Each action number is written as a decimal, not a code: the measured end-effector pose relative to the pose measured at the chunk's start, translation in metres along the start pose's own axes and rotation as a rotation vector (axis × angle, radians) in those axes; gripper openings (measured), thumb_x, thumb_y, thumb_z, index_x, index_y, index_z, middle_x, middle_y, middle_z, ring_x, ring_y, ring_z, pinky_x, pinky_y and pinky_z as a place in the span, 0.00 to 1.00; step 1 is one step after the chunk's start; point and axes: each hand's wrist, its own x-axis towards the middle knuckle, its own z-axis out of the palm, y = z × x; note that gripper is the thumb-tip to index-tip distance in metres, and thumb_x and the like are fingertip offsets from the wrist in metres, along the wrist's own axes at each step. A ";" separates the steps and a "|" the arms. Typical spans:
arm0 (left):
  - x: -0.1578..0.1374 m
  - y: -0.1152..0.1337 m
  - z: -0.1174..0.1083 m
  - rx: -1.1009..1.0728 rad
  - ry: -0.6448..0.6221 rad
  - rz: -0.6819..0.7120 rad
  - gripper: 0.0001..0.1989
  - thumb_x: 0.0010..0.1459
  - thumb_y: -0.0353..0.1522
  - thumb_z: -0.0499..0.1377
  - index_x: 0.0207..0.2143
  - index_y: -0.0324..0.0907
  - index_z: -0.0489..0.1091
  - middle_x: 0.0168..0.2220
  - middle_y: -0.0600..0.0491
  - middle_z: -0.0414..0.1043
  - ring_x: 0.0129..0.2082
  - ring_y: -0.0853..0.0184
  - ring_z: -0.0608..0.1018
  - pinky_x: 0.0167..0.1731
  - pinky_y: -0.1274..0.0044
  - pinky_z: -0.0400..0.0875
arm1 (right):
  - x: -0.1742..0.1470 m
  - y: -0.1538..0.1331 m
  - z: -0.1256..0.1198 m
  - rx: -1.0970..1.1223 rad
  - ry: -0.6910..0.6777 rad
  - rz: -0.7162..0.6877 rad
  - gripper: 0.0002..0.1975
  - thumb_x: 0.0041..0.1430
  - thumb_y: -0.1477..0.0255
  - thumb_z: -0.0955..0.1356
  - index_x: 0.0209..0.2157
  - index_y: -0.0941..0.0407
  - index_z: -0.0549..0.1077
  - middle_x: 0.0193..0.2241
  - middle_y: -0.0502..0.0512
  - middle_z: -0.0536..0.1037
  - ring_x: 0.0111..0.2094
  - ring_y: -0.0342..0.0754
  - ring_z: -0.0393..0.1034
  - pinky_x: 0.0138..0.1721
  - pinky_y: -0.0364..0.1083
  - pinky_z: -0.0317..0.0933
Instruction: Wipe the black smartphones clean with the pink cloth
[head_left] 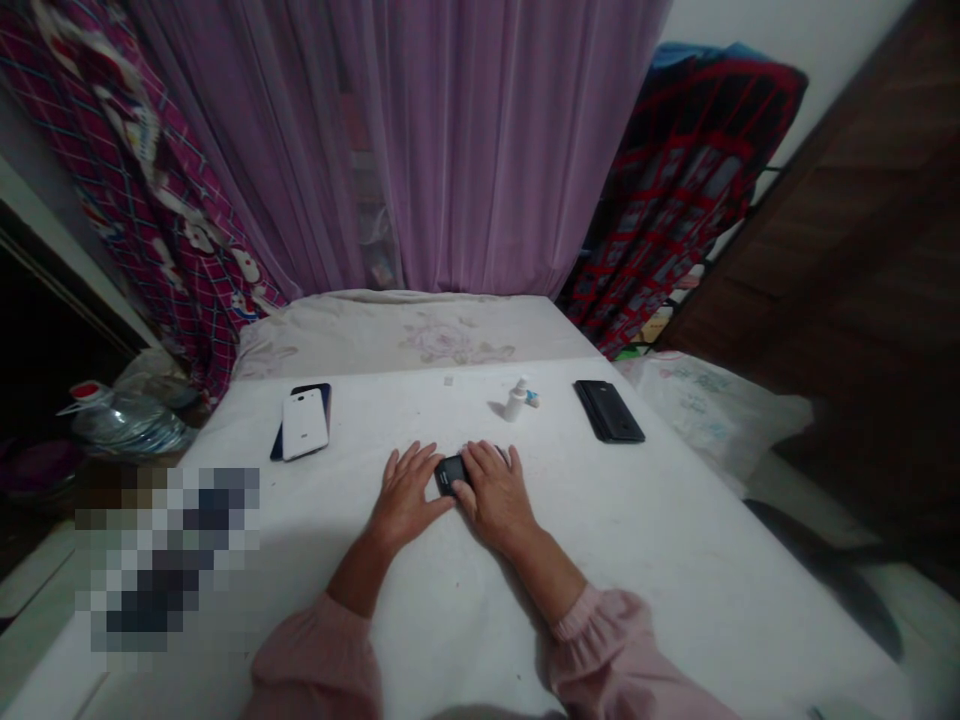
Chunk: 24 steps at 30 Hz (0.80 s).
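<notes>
A dark phone (451,473) lies on the white tablecloth in the middle of the table. My right hand (491,490) covers its right part, thumb along the near side and fingers over the far side. Beside its left end rests my left hand (409,492), fingers stretched out and thumb reaching to the near corner. Much of the phone is hidden under my right hand. Beyond my hands stands a small white spray bottle (515,400), with a small blue-and-white item (532,398) next to it.
On the left, a white phone (305,424) lies over a dark blue one (277,443). Stacked black phones (609,411) lie to the right. A large water bottle (127,420) stands past the left edge, a plastic bag (712,405) past the right. Purple curtains (480,150) hang behind.
</notes>
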 end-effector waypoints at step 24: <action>-0.001 0.001 0.001 0.004 0.034 0.012 0.27 0.55 0.43 0.62 0.56 0.46 0.64 0.62 0.47 0.62 0.65 0.53 0.59 0.64 0.55 0.45 | -0.048 0.034 0.001 -0.045 0.026 0.004 0.29 0.66 0.64 0.60 0.64 0.60 0.55 0.63 0.68 0.58 0.64 0.59 0.52 0.61 0.65 0.44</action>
